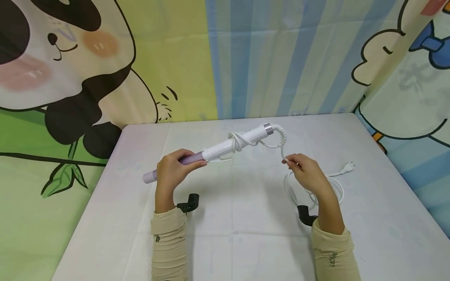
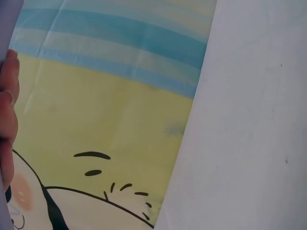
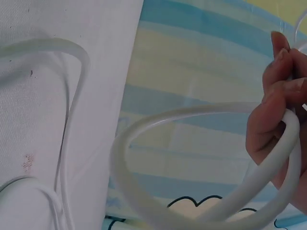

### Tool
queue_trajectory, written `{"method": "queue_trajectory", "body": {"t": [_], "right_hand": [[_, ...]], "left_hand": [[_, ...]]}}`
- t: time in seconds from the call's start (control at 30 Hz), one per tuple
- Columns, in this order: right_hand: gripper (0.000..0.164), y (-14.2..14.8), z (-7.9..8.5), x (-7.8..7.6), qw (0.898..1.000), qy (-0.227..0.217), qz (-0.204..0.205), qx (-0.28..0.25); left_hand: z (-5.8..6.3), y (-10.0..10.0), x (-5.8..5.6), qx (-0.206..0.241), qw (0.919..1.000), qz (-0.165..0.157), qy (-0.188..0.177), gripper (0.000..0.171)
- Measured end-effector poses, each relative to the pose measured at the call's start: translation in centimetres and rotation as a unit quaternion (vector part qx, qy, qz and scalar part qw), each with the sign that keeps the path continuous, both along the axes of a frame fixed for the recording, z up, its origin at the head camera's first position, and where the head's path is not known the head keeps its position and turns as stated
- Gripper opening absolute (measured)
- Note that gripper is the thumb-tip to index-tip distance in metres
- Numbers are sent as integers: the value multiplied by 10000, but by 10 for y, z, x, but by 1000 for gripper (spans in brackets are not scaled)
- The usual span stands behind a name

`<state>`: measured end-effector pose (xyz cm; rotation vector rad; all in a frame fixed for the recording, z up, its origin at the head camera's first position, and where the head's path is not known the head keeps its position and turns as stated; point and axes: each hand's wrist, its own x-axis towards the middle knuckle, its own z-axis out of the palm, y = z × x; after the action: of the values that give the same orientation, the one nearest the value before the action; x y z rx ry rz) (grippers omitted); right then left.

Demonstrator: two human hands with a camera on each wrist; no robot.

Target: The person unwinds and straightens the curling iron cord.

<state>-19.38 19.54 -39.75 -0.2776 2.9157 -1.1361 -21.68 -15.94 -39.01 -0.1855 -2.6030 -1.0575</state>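
Observation:
A curling iron (image 1: 220, 148) with a white handle and a purple barrel is held at a slant above the table, its handle end up to the right. My left hand (image 1: 173, 167) grips it round the purple barrel; in the left wrist view only some fingers (image 2: 8, 120) show at the edge. White cord (image 1: 237, 142) winds around the handle and leaves its silver-ringed end in a curve. With thumb and fingers, my right hand (image 1: 306, 171) pinches this cord. A loop of the cord (image 3: 125, 148) hangs by the right hand in the right wrist view.
Loose coils of cord (image 1: 341, 190) lie on the white table (image 1: 239, 246) at the right, ending in a two-pin plug (image 1: 348, 167). Behind the table hangs a printed curtain (image 1: 183, 50) with cartoon animals. Black wrist mounts (image 1: 192, 202) stick out beside both forearms.

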Motion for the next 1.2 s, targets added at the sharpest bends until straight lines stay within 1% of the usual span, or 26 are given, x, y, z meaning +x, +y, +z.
{"method": "queue_trajectory", "body": {"t": [0.1, 0.17, 0.27, 0.37, 0.43, 0.47, 0.5, 0.57, 0.63, 0.7, 0.77, 0.83, 0.9, 0.97, 1.07, 1.13, 1.2], "right_hand": [[21, -1, -2, -2, 9985, -165, 414, 303], [19, -2, -3, -3, 9965, -268, 619, 497], [18, -2, -4, -4, 9937, -390, 721, 763], [21, 1, -4, -3, 9907, -491, 462, 1182], [27, 2, -2, -2, 9885, -508, 122, 1417], [30, 3, -2, -1, 9877, -502, -66, 1480], [32, 3, -1, -1, 9880, -406, -238, 1470], [36, 3, -1, 0, 9909, -162, -475, 1252], [40, 0, -2, -1, 9947, 174, -503, 883], [45, -4, -3, -3, 9973, 454, -347, 468], [51, -11, -4, -6, 9983, 556, -118, 115], [55, -17, -5, -8, 9985, 530, 65, -106], [55, -23, -6, -8, 9984, 496, 161, -213], [52, -27, -6, -7, 9983, 494, 200, -230], [39, -32, -6, -3, 9976, 600, 202, -295], [30, -33, -5, -1, 9957, 832, 206, -339], [22, -34, -3, 2, 9911, 1237, 208, -443]], "left_hand": [[0, 0, 0, 107, 9999, 90, 28, 42], [0, 0, 0, 172, 9997, 161, 68, 41], [0, 1, 0, 219, 9992, 303, 104, 42], [1, 1, 0, 189, 9988, 438, 93, 43], [1, 2, 0, 129, 9986, 503, 103, 44], [1, 3, -1, 78, 9986, 518, 117, 44], [0, 4, -1, 18, 9985, 528, 157, 45], [0, 6, -2, -141, 9981, 524, 275, 46], [-1, 9, -3, -289, 9974, 480, 449, 47], [-2, 11, -3, -380, 9966, 423, 590, 47], [-2, 13, -3, -362, 9966, 339, 654, 47], [-2, 15, -2, -300, 9971, 267, 643, 46], [-2, 17, -2, -274, 9974, 225, 630, 45], [-2, 18, -1, -316, 9972, 209, 644, 45], [-3, 20, -2, -501, 9959, 227, 717, 47], [-3, 20, -2, -664, 9946, 251, 751, 48], [-4, 21, -3, -859, 9930, 261, 773, 48]]}}
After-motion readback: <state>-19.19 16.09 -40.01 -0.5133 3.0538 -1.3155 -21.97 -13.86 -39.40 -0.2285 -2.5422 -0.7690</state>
